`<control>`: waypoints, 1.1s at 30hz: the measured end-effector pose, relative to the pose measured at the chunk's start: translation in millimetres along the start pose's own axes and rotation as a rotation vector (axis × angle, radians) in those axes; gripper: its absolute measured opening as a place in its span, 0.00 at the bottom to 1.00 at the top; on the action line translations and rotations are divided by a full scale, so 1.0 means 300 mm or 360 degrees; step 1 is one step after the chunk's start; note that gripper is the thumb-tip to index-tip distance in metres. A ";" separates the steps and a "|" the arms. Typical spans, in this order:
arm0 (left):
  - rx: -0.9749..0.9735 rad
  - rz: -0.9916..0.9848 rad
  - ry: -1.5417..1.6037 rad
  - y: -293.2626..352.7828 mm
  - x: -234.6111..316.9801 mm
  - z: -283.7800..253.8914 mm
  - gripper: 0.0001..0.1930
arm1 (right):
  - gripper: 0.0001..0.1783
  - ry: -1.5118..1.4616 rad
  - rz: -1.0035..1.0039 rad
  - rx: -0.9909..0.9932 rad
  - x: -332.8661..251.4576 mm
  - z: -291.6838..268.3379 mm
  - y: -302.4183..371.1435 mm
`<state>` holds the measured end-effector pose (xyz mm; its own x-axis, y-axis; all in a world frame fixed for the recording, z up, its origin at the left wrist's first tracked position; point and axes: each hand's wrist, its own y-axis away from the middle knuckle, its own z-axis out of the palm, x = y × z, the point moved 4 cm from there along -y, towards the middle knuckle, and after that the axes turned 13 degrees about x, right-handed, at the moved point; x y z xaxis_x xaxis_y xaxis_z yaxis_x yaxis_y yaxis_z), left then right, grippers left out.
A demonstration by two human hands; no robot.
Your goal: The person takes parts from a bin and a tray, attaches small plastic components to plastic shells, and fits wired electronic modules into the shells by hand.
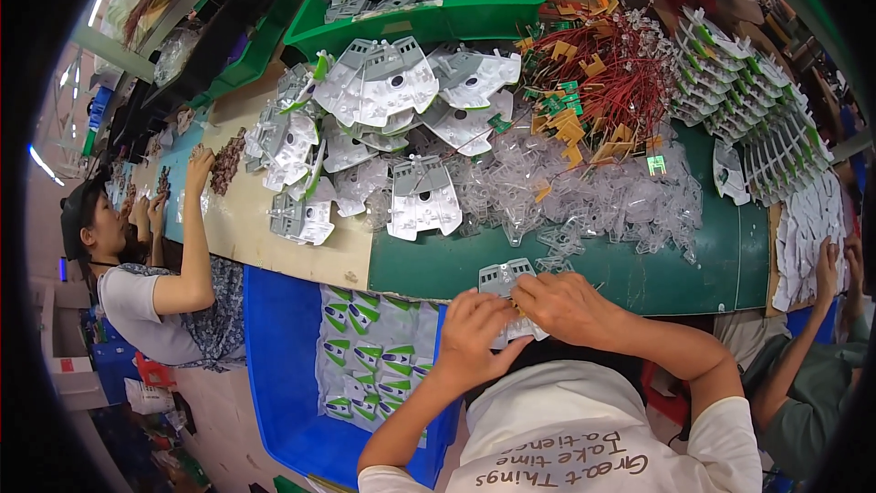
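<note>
At the near edge of the green table I hold a white and grey plastic housing (507,276) close to my body. My left hand (474,333) grips its left side, with the thumb along the lower edge. Bent over its right side, the fingers of my right hand (568,306) are pinched together on its face. A bit of yellow shows between the two hands; what the right fingertips pinch is hidden. Just beyond lies a heap of clear plastic pieces (593,192). Similar white and grey housings (424,196) are piled to the left of it.
Red wires (630,59) with yellow connectors and green boards lie behind the clear pieces. A green bin (420,18) of grey parts stands at the back. Stacked housings (748,100) rise at right. A blue bin (274,383) sits left of me. Co-workers (155,301) work at both sides.
</note>
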<state>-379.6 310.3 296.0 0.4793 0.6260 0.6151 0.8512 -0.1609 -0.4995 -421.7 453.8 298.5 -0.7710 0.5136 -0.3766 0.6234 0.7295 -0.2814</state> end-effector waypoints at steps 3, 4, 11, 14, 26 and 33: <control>0.0200 -0.0100 0.0128 -0.065 -0.086 -0.006 0.13 | 0.13 -0.0070 0.0013 0.0088 -0.009 -0.018 0.000; 0.0418 -0.0149 0.0026 -0.095 -0.116 -0.013 0.13 | 0.13 -0.0053 0.0037 0.0099 -0.012 -0.010 0.004; 0.0499 -0.0641 0.0127 -0.230 -0.127 0.140 0.17 | 0.06 0.0003 0.0090 0.0110 -0.032 -0.025 0.040; 0.0523 -0.0717 0.0262 -0.182 -0.150 0.131 0.15 | 0.06 -0.0042 0.0113 0.0187 -0.026 -0.035 0.058; 0.0621 -0.0058 -0.0827 -0.037 -0.182 -0.158 0.12 | 0.12 -0.0082 0.0099 0.0138 -0.028 -0.040 0.030; 0.0331 -0.0365 -0.0641 -0.033 -0.146 -0.117 0.13 | 0.13 -0.0110 0.0109 0.0101 -0.016 -0.037 0.011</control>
<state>-401.4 257.6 295.4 0.1298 0.8786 0.4596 0.8447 0.1447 -0.5153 -417.4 458.7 309.3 -0.7168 0.5274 -0.4561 0.6830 0.6625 -0.3075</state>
